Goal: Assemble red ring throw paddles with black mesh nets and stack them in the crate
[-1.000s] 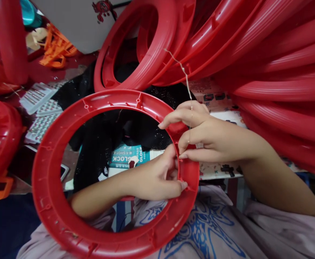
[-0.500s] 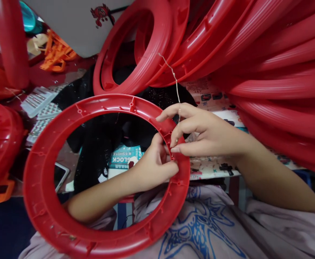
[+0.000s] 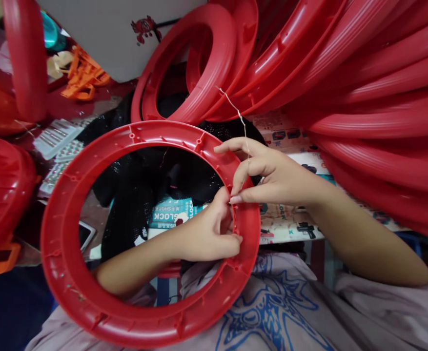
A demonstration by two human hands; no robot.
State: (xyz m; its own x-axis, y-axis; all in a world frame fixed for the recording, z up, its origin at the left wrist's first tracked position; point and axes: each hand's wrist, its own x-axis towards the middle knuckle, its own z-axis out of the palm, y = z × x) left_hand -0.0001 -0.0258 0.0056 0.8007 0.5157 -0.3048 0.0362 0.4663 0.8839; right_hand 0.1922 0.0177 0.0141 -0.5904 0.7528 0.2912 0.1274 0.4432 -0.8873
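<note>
Pinching at the inner edge of the red ring [image 3: 59, 234], the right hand [image 3: 268, 178] has thumb and a fingertip together on a thin wire [image 3: 240, 116]; the exact contact is too small to make out. The wire rises past the fingers, faint where it crosses them, to a loose end above. The left hand [image 3: 208, 234] grips the ring's inner rim on its right side, some fingers hidden behind it, its forearm coming up through the opening. The ring lies open side up in front of the person's shirt [image 3: 268, 317], covering part of it. Through the opening show black cloth [image 3: 129, 195] and a teal box [image 3: 158, 214], partly hidden by the forearm. Beyond, stacked red rings [image 3: 375, 124] run out of view at the right.
</note>
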